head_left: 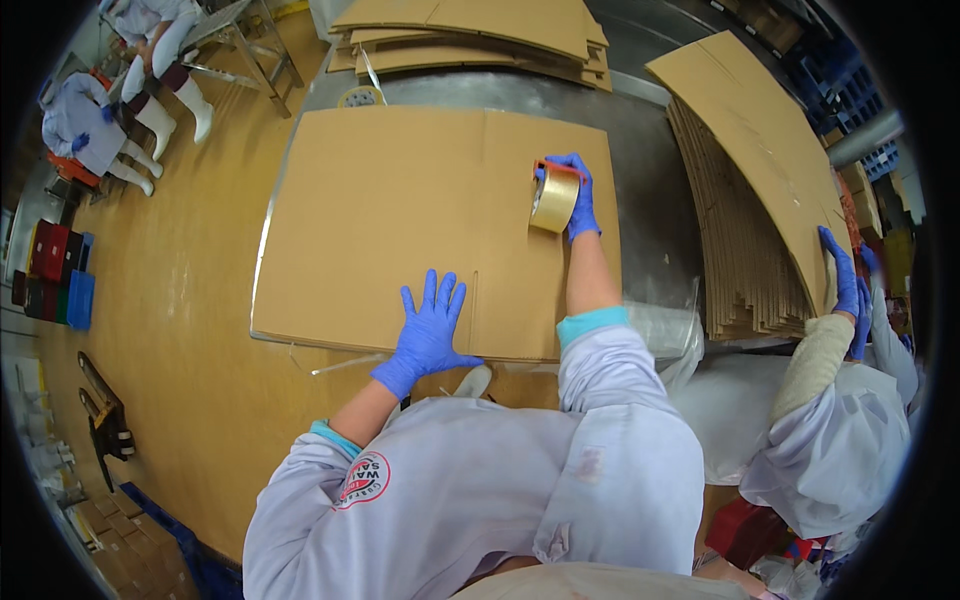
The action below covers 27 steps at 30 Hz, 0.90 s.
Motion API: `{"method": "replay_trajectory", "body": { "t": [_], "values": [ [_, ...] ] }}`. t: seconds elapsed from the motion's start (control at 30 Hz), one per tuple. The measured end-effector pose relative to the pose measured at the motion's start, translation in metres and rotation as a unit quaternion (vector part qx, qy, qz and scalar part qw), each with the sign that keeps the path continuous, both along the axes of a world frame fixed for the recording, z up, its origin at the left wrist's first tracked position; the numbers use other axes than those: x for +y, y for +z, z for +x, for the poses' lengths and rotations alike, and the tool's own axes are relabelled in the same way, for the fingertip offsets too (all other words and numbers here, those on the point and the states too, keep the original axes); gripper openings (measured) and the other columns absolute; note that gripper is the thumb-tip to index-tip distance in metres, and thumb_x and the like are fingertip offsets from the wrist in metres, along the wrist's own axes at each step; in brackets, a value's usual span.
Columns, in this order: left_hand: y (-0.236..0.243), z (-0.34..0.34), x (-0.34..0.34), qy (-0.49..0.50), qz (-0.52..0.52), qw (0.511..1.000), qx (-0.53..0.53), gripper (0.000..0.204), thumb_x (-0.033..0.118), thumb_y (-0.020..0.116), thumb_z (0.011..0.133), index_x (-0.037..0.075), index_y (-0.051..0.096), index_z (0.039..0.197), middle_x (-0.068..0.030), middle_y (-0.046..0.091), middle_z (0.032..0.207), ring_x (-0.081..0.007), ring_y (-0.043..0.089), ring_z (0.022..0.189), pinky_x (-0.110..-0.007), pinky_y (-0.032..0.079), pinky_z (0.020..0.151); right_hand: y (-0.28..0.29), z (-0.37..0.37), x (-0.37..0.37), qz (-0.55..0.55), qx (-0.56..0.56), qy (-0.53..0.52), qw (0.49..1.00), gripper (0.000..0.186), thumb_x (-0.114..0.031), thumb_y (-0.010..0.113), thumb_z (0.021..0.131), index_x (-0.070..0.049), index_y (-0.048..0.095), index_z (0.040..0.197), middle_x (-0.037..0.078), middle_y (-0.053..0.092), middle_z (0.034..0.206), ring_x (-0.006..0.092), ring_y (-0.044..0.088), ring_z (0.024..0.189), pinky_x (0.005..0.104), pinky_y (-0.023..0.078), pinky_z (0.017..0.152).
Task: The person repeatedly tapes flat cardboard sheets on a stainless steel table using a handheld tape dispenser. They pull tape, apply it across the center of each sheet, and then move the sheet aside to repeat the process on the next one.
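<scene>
A flat cardboard sheet (pixel 370 200) lies in front of me on a metal table (pixel 645 220), with a crease and a narrow slot toward its right half. My left hand (pixel 431 335), in a blue glove, rests spread on the sheet's near edge, holding nothing. My right hand (pixel 578 190), also blue-gloved, grips a red tape dispenser with a roll of clear yellowish tape (pixel 553 203) over the right part of the sheet. Another tape roll (pixel 360 97) sits beyond the sheet's far left corner, partly hidden.
Cardboard stacks stand at the back (pixel 470 25) and right (pixel 740 150), where a co-worker's gloved hand (pixel 838 260) holds the top sheet. At left, two people (pixel 90 135) sit by a metal platform, with stacked crates (pixel 50 250) and a pallet truck (pixel 105 420) on the floor.
</scene>
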<state>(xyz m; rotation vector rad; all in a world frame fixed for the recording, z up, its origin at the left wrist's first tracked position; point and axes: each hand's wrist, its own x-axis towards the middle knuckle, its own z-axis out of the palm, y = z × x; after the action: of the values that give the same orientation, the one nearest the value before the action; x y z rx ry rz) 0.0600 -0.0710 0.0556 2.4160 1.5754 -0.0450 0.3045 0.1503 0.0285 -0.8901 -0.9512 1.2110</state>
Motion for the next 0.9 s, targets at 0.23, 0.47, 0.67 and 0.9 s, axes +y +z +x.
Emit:
{"method": "replay_trajectory", "body": {
  "t": [0.23,0.47,0.67,0.9],
  "values": [
    [-0.010,0.000,-0.001,0.012,0.014,0.999,0.027,0.115,0.072,0.057,0.054,0.003,0.017,0.136,-0.0159,0.012,0.142,-0.0371,0.005,0.131,-0.066,0.008,0.095,0.031,-0.013,-0.075,-0.046,-0.201,-0.011,0.978,0.005,-0.007,0.059,0.076,-0.009,0.055,0.077,0.000,0.056,0.074,0.0080,0.053,0.069,0.0245,0.046,0.062],
    [0.000,0.003,-0.002,-0.003,-0.003,0.999,0.034,0.109,0.071,0.056,0.058,0.002,0.021,0.135,-0.0166,0.013,0.142,-0.0376,0.004,0.131,-0.066,0.009,0.095,0.027,-0.026,-0.235,-0.010,-0.225,0.019,0.974,0.020,0.002,0.066,0.069,-0.002,0.056,0.086,0.006,0.056,0.095,0.0152,0.054,0.088,0.0310,0.047,0.077],
    [-0.002,-0.001,0.003,-0.005,0.017,1.000,0.026,0.112,0.072,0.055,0.057,0.002,0.018,0.135,-0.0160,0.013,0.142,-0.0377,0.004,0.131,-0.065,0.010,0.095,0.133,-0.023,-0.116,0.382,-0.147,-0.252,0.877,0.023,0.005,0.058,0.075,-0.004,0.051,0.095,0.011,0.054,0.109,0.0236,0.050,0.107,0.0360,0.037,0.093],
    [0.000,0.000,0.003,-0.005,0.011,1.000,0.026,0.111,0.073,0.055,0.057,0.002,0.020,0.135,-0.0162,0.016,0.141,-0.0381,0.006,0.131,-0.065,0.010,0.095,0.017,-0.001,-0.012,0.135,0.032,-0.039,0.990,0.008,-0.010,0.056,0.078,-0.003,0.056,0.083,0.012,0.057,0.094,0.0262,0.056,0.091,0.0389,0.049,0.079]
  ]
}}
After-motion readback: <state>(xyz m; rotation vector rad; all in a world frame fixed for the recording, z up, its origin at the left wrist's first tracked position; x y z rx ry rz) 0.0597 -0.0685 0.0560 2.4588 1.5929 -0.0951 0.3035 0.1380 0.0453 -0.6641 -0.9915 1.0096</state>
